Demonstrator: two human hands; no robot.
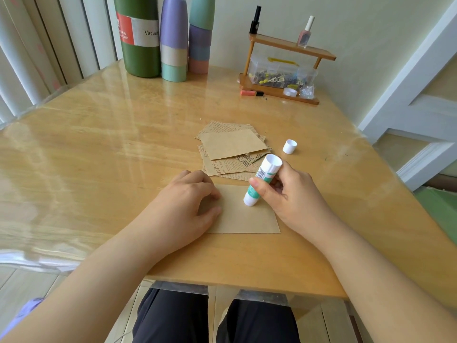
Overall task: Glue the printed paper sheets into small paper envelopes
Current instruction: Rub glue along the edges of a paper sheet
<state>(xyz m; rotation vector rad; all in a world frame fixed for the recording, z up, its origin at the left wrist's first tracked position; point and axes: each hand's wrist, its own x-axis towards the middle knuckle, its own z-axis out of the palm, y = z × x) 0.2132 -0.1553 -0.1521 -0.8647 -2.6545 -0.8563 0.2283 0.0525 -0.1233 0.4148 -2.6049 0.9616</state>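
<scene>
Right hand (284, 191) clamps the glue stick (261, 180), tilted, tip down on the plain brown sheet (247, 219) near its far edge, prob. touching. Left hand (188, 201) pins the sheet's left side, fingers slightly curled, pressing down. Spare printed sheets (230, 149) lie just beyond.
</scene>
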